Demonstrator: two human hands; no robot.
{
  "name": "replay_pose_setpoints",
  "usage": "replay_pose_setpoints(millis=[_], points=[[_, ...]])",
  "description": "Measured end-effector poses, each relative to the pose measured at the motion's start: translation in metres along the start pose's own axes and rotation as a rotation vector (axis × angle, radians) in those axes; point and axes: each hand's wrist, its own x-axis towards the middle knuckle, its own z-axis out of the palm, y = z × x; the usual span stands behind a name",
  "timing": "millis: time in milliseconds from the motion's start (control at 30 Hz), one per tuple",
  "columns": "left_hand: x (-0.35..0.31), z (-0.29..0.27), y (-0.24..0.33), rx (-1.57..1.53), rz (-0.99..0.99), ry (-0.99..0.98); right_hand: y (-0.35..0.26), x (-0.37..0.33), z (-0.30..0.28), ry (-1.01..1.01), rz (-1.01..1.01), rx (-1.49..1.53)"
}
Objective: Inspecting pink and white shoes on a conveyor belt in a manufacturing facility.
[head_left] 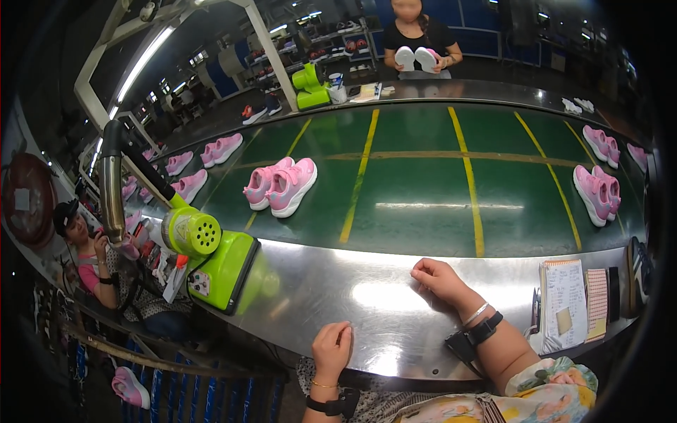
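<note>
Right hand (438, 278) rests palm-down on the shiny curved stainless-steel counter (367, 310), fingers loosely curled and holding nothing; a silver bangle and a black strap sit on its wrist. Left hand (333, 349) lies at the counter's near edge, fingers folded under, also empty; black wristband and thin gold chain on the wrist. The two hands are apart, both touching bare metal.

Left of the hands, on the same counter, stands a lime-green box-shaped machine (226, 271) with a round perforated yellow-green head and a chrome duct pipe (111, 187) rising from it. To the right, near the counter's end, lies a spiral-bound notepad with handwriting (564, 299) and just beside it a pale pink gridded card (596, 295).

Beyond the counter runs a dark green conveyor belt with yellow dividing lines (423, 183); on it, a pair of pink mesh sneakers with white soles (282, 185) sits left of centre, well away from the hands; a second pink pair (596, 192) lies at the right, a third (601, 143) beyond that; more pink shoes line the belt's left curve (222, 148).

Across the belt a person in a black top (417, 35) holds two white shoe soles (415, 58); a second lime-green machine (309, 86) stands on the far counter. At lower left, a seated person in a dark cap (77, 243) works with a pink shoe.
</note>
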Motion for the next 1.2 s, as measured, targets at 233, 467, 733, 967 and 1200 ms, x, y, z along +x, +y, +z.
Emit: replay_pose_setpoints(millis=[233, 467, 733, 967, 1200], points=[[-0.001, 0.000, 0.000, -0.001, 0.015, 0.006, -0.002, -0.001, 0.000, 0.002, 0.003, -0.004], [-0.002, -0.001, 0.001, -0.022, -0.043, -0.004, -0.008, -0.004, 0.000, -0.004, 0.049, -0.048], [0.003, 0.004, -0.008, 0.259, 0.005, 0.063, -0.004, 0.000, 0.003, 0.029, 0.004, -0.088], [0.001, 0.005, -0.016, 0.293, -0.012, -0.052, -0.027, 0.015, 0.017, -0.120, 0.109, -0.643], [0.006, 0.005, -0.014, 0.208, -0.010, -0.086, -0.079, 0.080, 0.070, -0.325, -0.161, -0.834]])
